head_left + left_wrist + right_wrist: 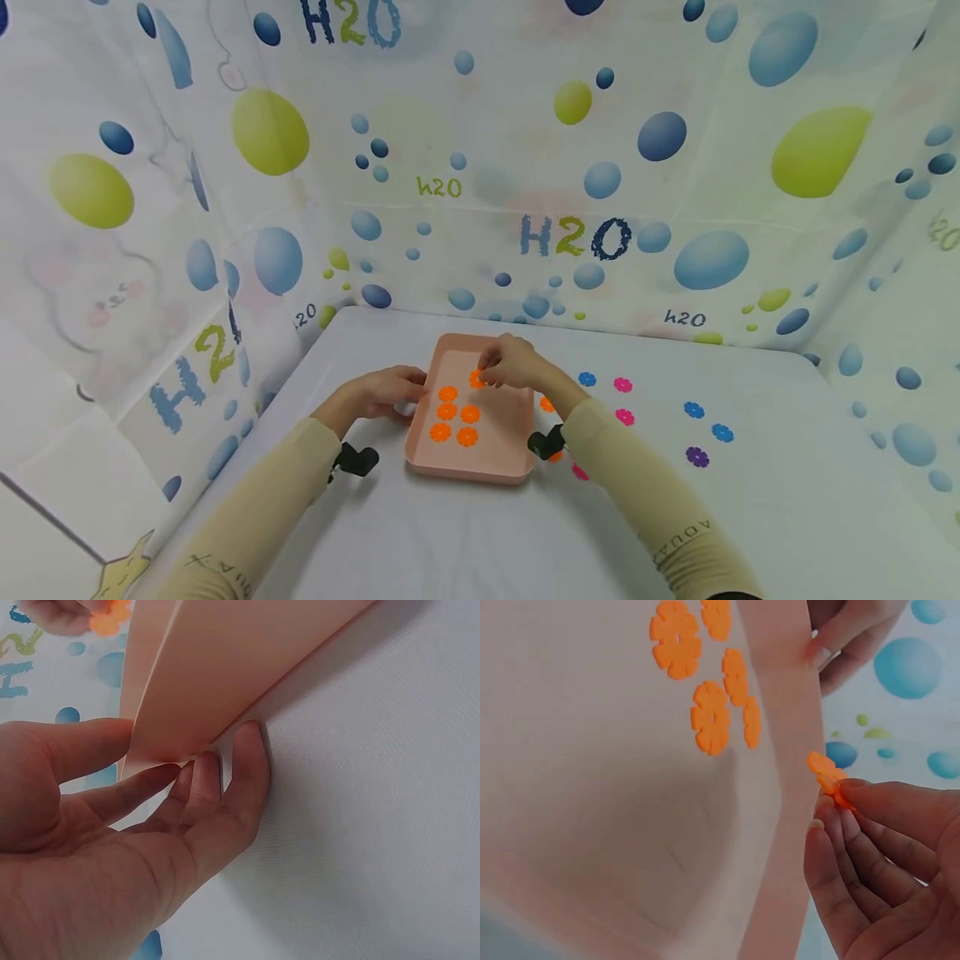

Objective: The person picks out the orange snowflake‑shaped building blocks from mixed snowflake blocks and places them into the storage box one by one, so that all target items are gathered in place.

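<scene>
My right hand (513, 362) is over the far part of a pink tray (487, 462), pinching an orange flower-shaped disc (826, 778) between thumb and fingertips. Several matching orange discs (447, 411) lie flat inside the tray, in the part toward my left hand. At the tray's left side, my left hand (127, 832) holds the wall: the thumb is at the rim, and curled fingers touch low along the outer side. In the right wrist view, the held disc is tilted and apart from the tray floor.
Right of the tray, pink discs (625, 417), blue discs (693, 410) and a purple disc (697, 457) lie scattered on the white tablecloth (450, 542). A few orange ones (547, 404) are partly hidden by my right arm. A printed curtain (480, 108) encloses the table's back and sides.
</scene>
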`<state>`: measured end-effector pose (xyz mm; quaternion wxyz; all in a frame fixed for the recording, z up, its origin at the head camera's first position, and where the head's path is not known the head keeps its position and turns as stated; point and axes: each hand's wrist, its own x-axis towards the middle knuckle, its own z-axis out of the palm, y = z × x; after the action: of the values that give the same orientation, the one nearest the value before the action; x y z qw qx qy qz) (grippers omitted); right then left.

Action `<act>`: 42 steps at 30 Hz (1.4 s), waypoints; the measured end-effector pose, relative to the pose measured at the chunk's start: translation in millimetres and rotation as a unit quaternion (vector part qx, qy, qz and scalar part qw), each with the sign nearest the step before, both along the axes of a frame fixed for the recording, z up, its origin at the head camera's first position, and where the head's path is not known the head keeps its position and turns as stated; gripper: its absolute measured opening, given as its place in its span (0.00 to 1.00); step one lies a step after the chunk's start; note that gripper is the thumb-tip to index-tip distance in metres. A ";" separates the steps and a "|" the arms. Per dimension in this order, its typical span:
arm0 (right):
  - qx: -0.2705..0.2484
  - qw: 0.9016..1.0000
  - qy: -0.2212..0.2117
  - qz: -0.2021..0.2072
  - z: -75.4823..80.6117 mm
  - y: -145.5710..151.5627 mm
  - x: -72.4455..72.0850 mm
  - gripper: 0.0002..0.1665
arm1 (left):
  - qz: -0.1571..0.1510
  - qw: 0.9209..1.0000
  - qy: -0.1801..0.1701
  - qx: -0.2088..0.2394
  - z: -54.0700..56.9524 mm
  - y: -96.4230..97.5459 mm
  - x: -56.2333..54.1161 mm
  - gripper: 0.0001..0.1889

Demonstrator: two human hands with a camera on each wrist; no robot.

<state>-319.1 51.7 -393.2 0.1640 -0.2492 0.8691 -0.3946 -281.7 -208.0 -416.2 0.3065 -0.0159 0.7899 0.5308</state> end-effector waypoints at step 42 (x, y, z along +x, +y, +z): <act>0.133 0.990 0.054 0.004 -13.0 -17.6 -6.9 0.05 | 0.010 1.000 -0.008 -0.001 -2.5 1.9 -2.5 0.28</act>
<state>-326.0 34.1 -406.2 0.1503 -0.2495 0.9205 -0.2606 -284.2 -206.1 -418.7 0.3074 -0.0289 0.7880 0.5327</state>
